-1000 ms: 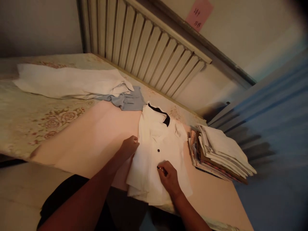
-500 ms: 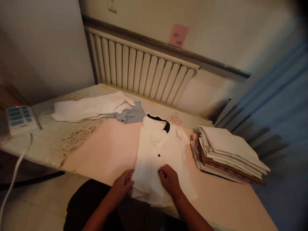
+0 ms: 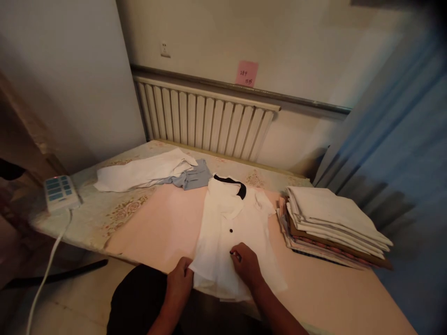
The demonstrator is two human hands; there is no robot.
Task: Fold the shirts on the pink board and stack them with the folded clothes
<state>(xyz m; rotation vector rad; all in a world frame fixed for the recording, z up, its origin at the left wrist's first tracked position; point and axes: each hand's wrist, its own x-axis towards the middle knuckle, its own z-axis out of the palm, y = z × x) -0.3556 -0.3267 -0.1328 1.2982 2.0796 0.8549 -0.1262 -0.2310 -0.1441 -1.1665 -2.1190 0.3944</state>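
A small white shirt [image 3: 240, 218] with a dark neckband [image 3: 240, 190] lies spread in front of me, its hem at the table's near edge. My left hand [image 3: 180, 279] is closed on the shirt's lower left corner, with the cloth pinched by thumb and fingers. My right hand [image 3: 247, 264] rests on the lower middle of the front, fingers curled in a pinch beside a dark spot that looks like a button. Higher up the front, a dark round button [image 3: 231, 231] shows plainly. What the right fingertips grip is partly hidden.
Folded cloths [image 3: 335, 223] form a stack on the right. A white garment [image 3: 143, 172] and a grey-blue garment [image 3: 195, 174] lie at the back left. A white power strip [image 3: 61, 193] with a cord sits at far left. A radiator [image 3: 206, 121] stands behind the table, a blue curtain [image 3: 394, 153] at right.
My left hand has closed on the shirt's lower left corner, where its fingers were looser before. The right hand stays at the same spot on the front. The view has tilted up and levelled.
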